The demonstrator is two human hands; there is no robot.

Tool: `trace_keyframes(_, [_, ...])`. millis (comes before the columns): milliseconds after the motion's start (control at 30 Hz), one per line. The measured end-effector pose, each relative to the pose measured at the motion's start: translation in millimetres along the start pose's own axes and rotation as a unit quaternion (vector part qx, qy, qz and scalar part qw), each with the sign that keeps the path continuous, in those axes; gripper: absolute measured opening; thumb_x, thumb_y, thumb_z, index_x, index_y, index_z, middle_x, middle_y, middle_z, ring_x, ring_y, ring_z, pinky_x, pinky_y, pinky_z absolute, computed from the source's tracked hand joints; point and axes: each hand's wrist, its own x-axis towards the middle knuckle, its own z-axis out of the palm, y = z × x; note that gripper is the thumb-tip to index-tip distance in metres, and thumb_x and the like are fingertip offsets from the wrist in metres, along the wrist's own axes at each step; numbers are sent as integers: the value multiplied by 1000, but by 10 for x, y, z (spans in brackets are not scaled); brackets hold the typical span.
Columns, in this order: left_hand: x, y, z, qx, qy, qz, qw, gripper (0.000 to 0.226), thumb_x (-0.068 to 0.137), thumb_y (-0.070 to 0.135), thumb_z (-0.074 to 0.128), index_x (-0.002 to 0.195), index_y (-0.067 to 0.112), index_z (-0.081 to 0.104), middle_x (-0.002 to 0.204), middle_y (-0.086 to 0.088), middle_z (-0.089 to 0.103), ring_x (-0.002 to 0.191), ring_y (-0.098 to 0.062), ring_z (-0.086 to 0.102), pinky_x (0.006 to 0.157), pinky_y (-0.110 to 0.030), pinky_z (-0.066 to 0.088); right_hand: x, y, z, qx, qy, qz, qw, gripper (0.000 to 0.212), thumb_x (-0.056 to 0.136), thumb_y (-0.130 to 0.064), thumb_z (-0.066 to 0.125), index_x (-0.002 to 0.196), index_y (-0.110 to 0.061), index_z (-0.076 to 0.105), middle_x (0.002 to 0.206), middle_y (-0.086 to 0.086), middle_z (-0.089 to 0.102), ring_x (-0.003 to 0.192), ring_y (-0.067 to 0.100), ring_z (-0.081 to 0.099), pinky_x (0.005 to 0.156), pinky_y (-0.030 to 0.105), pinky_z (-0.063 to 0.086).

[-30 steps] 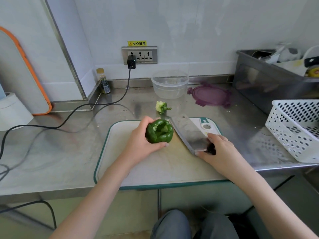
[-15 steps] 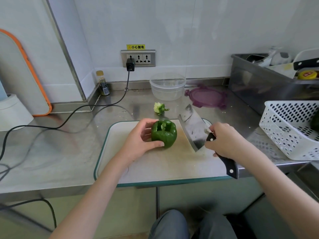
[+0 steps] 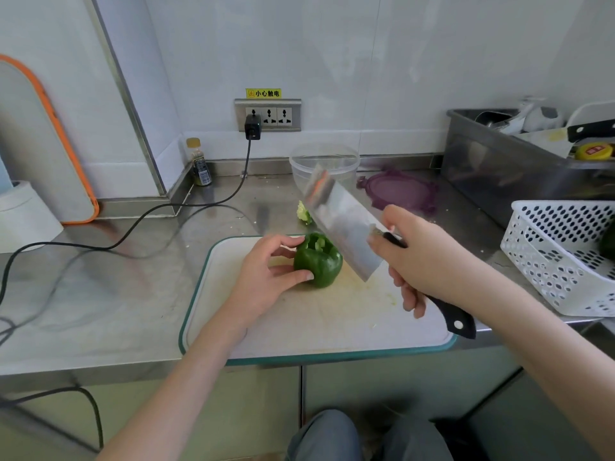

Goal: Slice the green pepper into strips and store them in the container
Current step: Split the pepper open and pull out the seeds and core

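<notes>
my left hand (image 3: 266,277) steadies the green pepper (image 3: 318,260) on the cutting board (image 3: 299,327), thumb on its near side and fingers curled over its far shoulder, so the pepper sits upright with the cored opening facing up, right at my fingertips. my right hand (image 3: 429,264) is wrapped round the black handle of the cleaver (image 3: 342,221), forefinger riding up by the blade's heel, and the blade hangs raised and tilted just to the right of the pepper, not yet in it.

to do this cut well, i think the edge should come down through the middle of the open top, so the pepper splits into halves that lie flat for stripping. before it drops i'd tuck my left fingertips back and keep the thumb behind them, since they sit very near the line of the blade. a slow press with a forward slide should suit the slick skin better than a chop.

the clear container (image 3: 324,164) waits beyond the blade, well away from my fingers, with its purple lid (image 3: 399,191) beside it; it looks empty, though the blade hides part of it. the cut-out core (image 3: 304,212) lies just past the board.
</notes>
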Motion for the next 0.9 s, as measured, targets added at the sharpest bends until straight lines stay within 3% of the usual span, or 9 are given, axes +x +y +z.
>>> trace_keyframes(300, [-23,75,14,10,2,2,1000,48,65,-3,80,99,26,64,106,5,56,90,0,58,80,-20,53,-15,-74,112,-108,-19,-8,994,29,99,-26,36,72,-24,27,63,10,51,24,14,39,32,21,38])
trace_keyframes(500, [-22,86,5,37,-3,17,999,48,67,-2,80,99,29,63,104,8,54,90,-1,57,81,-21,54,16,-146,169,-204,-22,-11,979,16,100,-27,32,90,-15,34,65,11,49,33,17,44,28,22,40])
trace_keyframes(633, [-13,73,-2,59,-5,24,998,49,67,0,80,98,33,61,103,11,54,90,-3,56,83,-24,54,33,-194,222,-257,-33,-16,966,17,101,-26,30,95,-12,36,68,8,45,44,18,44,37,29,43])
trace_keyframes(800, [-10,80,-11,72,-10,25,997,48,69,1,79,98,34,61,105,10,54,91,-2,56,84,-25,54,40,-187,253,-237,-47,-21,970,25,101,-24,32,77,-18,33,66,6,46,40,15,43,28,21,34])
trace_keyframes(900, [-23,87,-13,69,-15,28,997,46,70,1,78,100,32,63,108,6,55,93,-3,56,85,-24,54,49,-192,220,-191,-59,1,980,20,100,-25,32,83,-17,38,74,10,51,40,18,46,30,20,39])
